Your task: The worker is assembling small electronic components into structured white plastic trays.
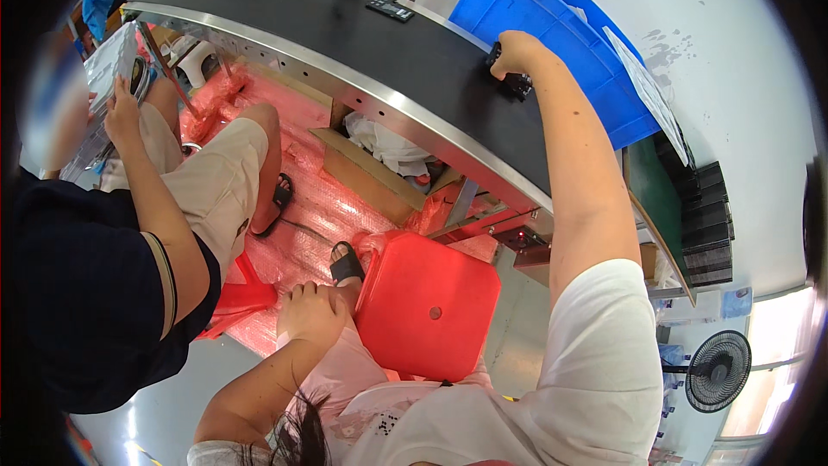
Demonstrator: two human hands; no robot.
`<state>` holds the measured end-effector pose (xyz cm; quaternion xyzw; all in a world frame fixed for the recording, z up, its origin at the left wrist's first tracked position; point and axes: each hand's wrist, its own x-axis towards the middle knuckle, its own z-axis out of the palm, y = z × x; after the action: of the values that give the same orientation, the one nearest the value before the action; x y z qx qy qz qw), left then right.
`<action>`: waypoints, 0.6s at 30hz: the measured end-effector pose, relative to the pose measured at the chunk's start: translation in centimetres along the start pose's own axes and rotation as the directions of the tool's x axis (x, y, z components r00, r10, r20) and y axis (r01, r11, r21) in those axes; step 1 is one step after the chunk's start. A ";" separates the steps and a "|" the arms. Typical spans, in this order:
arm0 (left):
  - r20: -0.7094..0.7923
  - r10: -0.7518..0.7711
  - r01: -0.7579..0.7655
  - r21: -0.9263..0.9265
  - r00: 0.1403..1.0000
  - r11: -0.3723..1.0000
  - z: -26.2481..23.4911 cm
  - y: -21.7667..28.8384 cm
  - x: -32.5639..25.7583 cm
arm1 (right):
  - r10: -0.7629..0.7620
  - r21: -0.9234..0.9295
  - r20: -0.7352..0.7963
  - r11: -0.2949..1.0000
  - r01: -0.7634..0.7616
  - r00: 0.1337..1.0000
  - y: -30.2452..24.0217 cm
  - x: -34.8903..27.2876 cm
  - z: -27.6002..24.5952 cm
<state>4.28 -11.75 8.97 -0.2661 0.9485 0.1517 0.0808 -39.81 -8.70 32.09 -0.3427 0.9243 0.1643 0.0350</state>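
My right arm reaches out over a dark conveyor belt point(285, 13). At its far side my right hand point(521, 53) is closed around a small black part point(519, 85), next to a blue plastic crate point(552, 34). Fingers cover much of the part, so its kind does not show. My left hand point(312, 315) lies flat on my knee, fingers stretched, beside a red plastic stool point(427, 306). Farther left on the belt rests a flat black piece with light marks point(390, 7).
A metal rail point(371, 91) edges the belt. Under it stands an open cardboard box point(366, 174) with white plastic bags. On my left sits a co-worker point(103, 276) in a dark shirt. Stacked black trays point(707, 224) and a fan point(719, 371) are at the right.
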 end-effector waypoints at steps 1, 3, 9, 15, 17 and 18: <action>0.003 0.001 -0.001 -0.005 1.000 1.000 -0.1 -0.1 0.0 | 0.015 0.035 -0.044 0.999 -0.013 0.999 0.2 -0.2 0.1; 0.012 0.000 0.001 -0.012 1.000 1.000 -0.1 -0.2 0.0 | -0.003 0.057 -0.094 0.998 0.008 0.996 0.0 -0.2 0.1; -0.001 0.018 -0.018 -0.033 1.000 0.999 0.1 -0.2 -0.1 | -0.103 0.119 -0.403 0.979 0.164 0.909 -2.3 2.0 -0.6; 0.021 0.020 -0.021 0.015 1.000 1.000 -0.1 -0.2 0.1 | -0.145 0.117 -0.387 0.972 0.204 0.911 -5.4 4.0 -2.1; 0.027 0.016 -0.016 0.014 1.000 1.000 -0.3 -0.2 0.2 | -0.135 0.138 -0.373 0.970 0.199 0.918 -5.9 4.3 -1.9; 0.033 0.017 -0.017 0.012 0.999 1.000 -0.4 -0.3 0.1 | -0.122 0.158 -0.358 0.969 0.189 0.926 -6.1 4.6 -1.6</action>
<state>4.34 -12.17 9.24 -0.2549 0.9503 0.1506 0.0965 -39.36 -16.41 31.04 -0.4337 0.8972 0.0095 -0.0824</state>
